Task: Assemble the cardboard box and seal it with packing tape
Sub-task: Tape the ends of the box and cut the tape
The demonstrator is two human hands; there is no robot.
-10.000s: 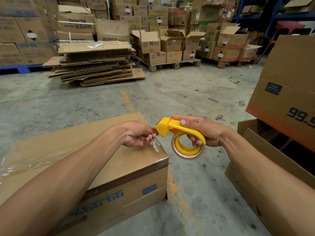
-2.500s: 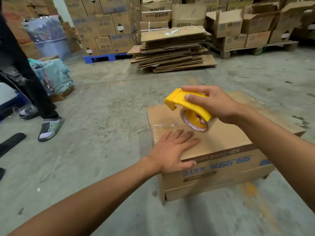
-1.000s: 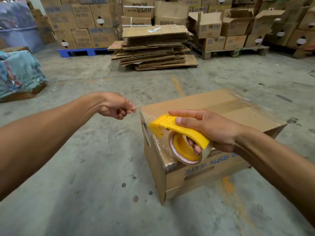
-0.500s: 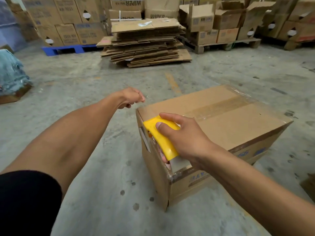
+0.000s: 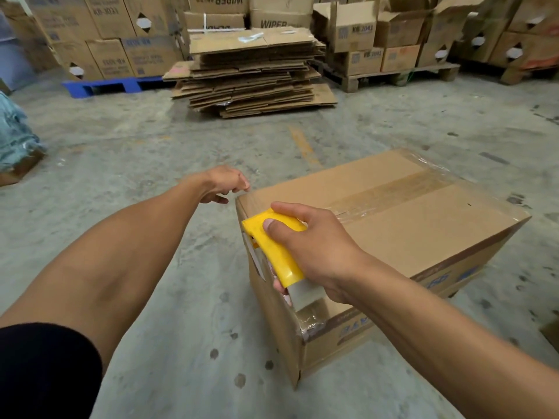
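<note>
A closed brown cardboard box (image 5: pixel 423 237) stands on the concrete floor, with clear tape along its top seam and over its left edge. My right hand (image 5: pixel 317 249) grips a yellow tape dispenser (image 5: pixel 276 246) pressed on the box's near-left top edge; its roll is mostly hidden by my fingers. My left hand (image 5: pixel 225 184) hovers just past the box's far-left corner, fingers pinched together. I cannot tell whether a strip of tape sits between them.
A pile of flattened cartons (image 5: pixel 254 74) lies straight ahead. Stacked boxes stand on a blue pallet (image 5: pixel 106 86) at the back left and on wooden pallets (image 5: pixel 399 75) at the back right. A blue wrapped bundle (image 5: pixel 13 137) sits at the left edge.
The dispenser has moved from the box's left side face up onto the top edge. My left hand has drifted right, closer to the box's far-left corner.
</note>
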